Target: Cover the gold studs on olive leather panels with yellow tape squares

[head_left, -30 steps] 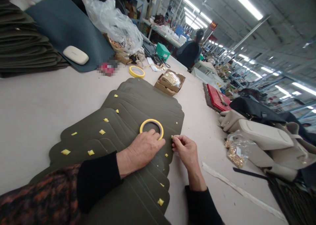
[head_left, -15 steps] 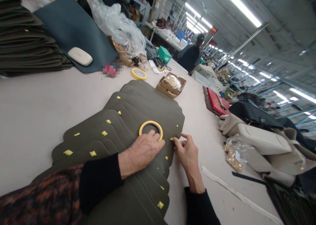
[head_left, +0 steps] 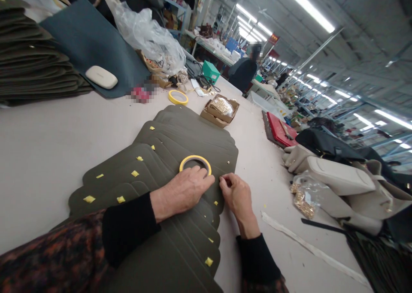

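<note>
On tabletop (head_left: 41, 147), fanned panel stack (head_left: 164, 166) lengthwise forward

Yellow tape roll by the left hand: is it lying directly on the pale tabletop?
No, the tape roll lies on the overlapping dark green panels, with the left hand over its near edge.

Left hand (head_left: 182, 192) curled over; right hand (head_left: 237, 194) apparently pinching.
</note>
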Tool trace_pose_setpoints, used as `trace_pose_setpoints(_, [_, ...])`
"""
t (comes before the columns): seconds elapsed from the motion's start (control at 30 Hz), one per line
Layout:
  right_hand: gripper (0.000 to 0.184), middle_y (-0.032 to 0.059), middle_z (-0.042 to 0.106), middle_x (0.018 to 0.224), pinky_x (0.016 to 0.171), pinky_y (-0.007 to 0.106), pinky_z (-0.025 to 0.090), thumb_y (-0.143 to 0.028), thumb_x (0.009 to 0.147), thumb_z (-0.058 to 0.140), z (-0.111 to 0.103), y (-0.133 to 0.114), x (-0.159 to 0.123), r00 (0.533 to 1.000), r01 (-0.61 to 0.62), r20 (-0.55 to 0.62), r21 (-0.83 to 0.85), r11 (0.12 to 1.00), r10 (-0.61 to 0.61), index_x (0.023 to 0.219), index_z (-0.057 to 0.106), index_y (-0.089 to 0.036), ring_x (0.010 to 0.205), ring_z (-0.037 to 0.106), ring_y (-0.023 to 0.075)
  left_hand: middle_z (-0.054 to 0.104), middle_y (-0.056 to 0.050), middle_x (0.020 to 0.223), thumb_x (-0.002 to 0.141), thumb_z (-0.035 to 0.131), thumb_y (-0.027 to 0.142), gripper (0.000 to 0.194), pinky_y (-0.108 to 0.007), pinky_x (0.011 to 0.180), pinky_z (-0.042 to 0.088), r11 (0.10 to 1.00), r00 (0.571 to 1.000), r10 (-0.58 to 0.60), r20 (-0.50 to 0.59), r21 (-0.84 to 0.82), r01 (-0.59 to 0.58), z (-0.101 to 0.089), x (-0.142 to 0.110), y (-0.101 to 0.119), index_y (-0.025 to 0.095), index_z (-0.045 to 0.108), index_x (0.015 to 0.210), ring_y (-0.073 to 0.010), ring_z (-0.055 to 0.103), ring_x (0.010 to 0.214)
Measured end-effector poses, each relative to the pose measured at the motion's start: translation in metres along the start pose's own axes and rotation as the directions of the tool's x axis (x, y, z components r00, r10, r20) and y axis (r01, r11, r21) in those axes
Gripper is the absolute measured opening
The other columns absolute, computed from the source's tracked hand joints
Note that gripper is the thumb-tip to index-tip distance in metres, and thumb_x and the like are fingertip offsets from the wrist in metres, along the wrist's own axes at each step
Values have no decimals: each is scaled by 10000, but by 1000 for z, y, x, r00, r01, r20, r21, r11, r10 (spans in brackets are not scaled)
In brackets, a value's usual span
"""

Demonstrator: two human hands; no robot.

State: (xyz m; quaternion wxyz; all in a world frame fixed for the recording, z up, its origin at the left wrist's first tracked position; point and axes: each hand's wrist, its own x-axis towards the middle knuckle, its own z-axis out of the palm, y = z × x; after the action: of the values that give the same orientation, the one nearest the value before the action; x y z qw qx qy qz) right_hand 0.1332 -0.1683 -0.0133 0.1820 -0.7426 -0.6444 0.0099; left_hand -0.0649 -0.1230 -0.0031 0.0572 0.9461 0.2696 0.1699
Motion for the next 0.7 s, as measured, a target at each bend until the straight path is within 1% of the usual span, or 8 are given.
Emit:
trace_pose_setpoints(0.17, [168, 20, 691, 688, 600, 273, 422, -251, 835, 556, -14, -6, -20, 981, -11, 196, 78, 997, -4, 737, 687, -211, 628, 623, 172, 579, -45, 873, 873, 434, 76, 181, -319, 714, 468, 995, 997, 69, -46, -65, -72, -4, -1, -5, 189, 563, 930, -202, 538, 798])
trace_pose_setpoints(0.23, [165, 19, 703, 700, 602, 275, 435, -239, 840, 551, -17, -5, -30, 974, -17, 225, 154, 988, -18, 775, 701, -215, 634, 630, 173, 595, -35, 874, 897, 423, 96, 199, -312, 729, 480, 989, 994, 82, -72, -119, -90, -4, -1, -5, 198, 577, 970, -195, 562, 809])
trace_pose_setpoints(0.3, [163, 25, 720, 748, 629, 277, 464, -247, 851, 552, -19, -3, -37, 986, -42, 165, 277, 960, -5, 825, 708, -207, 668, 643, 174, 621, -25, 882, 920, 415, 117, 219, -291, 746, 491, 973, 992, 77, -103, -209, -97, -2, -1, -4, 207, 586, 1025, -178, 593, 823])
trace_pose_setpoints(0.37, [169, 31, 724, 788, 636, 275, 488, -271, 866, 556, -21, -2, -40, 998, -44, 60, 414, 909, 21, 879, 704, -192, 678, 644, 167, 653, -19, 923, 939, 417, 148, 243, -272, 779, 504, 949, 987, 66, -145, -296, -106, 0, 0, -3, 215, 573, 1113, -160, 623, 852])
trace_pose_setpoints(0.43, [173, 37, 721, 830, 645, 272, 503, -270, 879, 554, -23, -5, -41, 999, 16, -41, 499, 866, 6, 939, 692, -185, 697, 641, 158, 675, -26, 1014, 948, 429, 173, 321, -277, 835, 513, 933, 982, 59, -178, -340, -118, 2, 0, -2, 221, 504, 1256, -157, 642, 918])
trace_pose_setpoints(0.53, [175, 52, 705, 915, 702, 284, 518, -203, 879, 556, -24, -15, -40, 977, 202, -158, 479, 854, -142, 1018, 662, -192, 778, 641, 158, 662, -56, 1162, 946, 450, 184, 462, -302, 895, 517, 928, 974, 54, -220, -349, -131, 6, -1, -2, 200, 352, 1398, -172, 644, 1017])
trace_pose_setpoints(0.6, [195, 59, 693, 940, 732, 295, 520, -153, 878, 542, -22, -21, -39, 945, 317, -214, 415, 852, -248, 1039, 641, -197, 811, 636, 159, 654, -72, 1195, 946, 451, 185, 458, -306, 890, 525, 930, 968, 53, -247, -341, -138, 7, -2, -2, 180, 344, 1392, -180, 647, 1030])
trace_pose_setpoints(0.7, [179, 57, 688, 907, 753, 297, 513, -106, 881, 513, -19, -27, -37, 908, 408, -241, 322, 854, -343, 975, 635, -197, 821, 632, 159, 672, -80, 1148, 951, 444, 191, 406, -311, 844, 540, 938, 968, 59, -243, -318, -136, 8, -3, -2, 164, 374, 1350, -190, 669, 977])
